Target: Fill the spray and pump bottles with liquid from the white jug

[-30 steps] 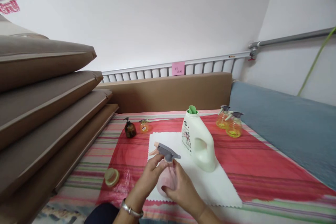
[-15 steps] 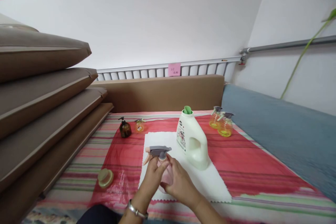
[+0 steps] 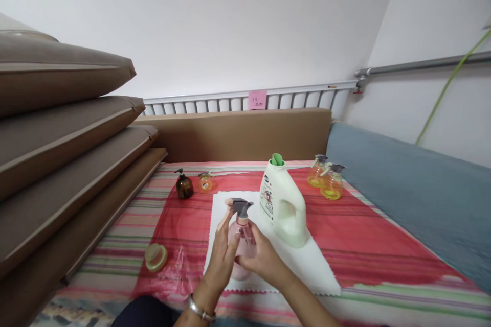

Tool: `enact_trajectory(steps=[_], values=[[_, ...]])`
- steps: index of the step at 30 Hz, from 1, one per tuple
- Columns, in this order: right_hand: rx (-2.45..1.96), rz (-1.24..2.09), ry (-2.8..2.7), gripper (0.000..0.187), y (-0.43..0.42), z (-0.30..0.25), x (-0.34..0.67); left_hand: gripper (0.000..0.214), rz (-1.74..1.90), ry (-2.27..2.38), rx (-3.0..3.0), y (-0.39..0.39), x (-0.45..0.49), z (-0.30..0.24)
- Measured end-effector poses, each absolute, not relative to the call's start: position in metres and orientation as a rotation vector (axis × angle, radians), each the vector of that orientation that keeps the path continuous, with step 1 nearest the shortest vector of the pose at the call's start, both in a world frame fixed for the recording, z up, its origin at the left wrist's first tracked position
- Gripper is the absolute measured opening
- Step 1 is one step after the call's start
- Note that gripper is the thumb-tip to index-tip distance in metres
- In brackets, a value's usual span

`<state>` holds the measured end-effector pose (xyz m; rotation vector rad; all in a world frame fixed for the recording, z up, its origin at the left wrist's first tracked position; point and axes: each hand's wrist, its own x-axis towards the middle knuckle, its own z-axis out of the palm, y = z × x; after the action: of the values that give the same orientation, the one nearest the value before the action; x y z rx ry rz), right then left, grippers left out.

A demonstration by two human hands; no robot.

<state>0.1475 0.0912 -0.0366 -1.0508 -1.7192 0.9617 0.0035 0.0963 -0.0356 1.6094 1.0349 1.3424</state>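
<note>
Between my hands stands a pink see-through spray bottle (image 3: 245, 237) with a grey trigger head and a peach collar, upright over the white cloth. My left hand (image 3: 222, 253), with a silver bangle at its wrist, grips the bottle's left side; its fingers reach up by the trigger and its thumb lies across the front. My right hand (image 3: 264, 258) is closed round the right side, most of its fingers hidden behind the bottle. Just right of the hands is a pale green detergent jug (image 3: 286, 204), its cap off and a green spout showing.
A scalloped white cloth (image 3: 314, 276) lies on red plastic sheeting (image 3: 356, 235). The jug's likely cap, a pale round lid (image 3: 155, 257), lies left. Behind are a brown pump bottle (image 3: 184, 186), a small yellow bottle (image 3: 205, 182) and yellow spray bottles (image 3: 331, 186). Stacked brown cushions (image 3: 76, 153) border the left.
My left hand has shifted from the bottle's neck down onto its side, fingers now stretched upward. The trigger head has turned and sits slightly higher and farther right in view.
</note>
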Motion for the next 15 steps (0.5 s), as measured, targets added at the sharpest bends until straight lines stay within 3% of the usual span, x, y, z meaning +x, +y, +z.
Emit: enact_trajectory(steps=[9, 12, 15], values=[[-0.896, 1.317, -1.825, 0.081, 0.081, -0.018, 0.157, 0.044, 0.799, 0.686, 1.387, 0.109, -0.024, 0.008], [-0.921, 1.24, -1.837, 0.08, 0.083, -0.01, 0.153, 0.043, 1.045, 0.805, 1.366, 0.113, -0.014, 0.001], [-0.962, 0.981, -1.899, 0.083, 0.085, -0.007, 0.15, 0.059, 1.265, 0.864, 1.393, 0.115, -0.005, -0.009]])
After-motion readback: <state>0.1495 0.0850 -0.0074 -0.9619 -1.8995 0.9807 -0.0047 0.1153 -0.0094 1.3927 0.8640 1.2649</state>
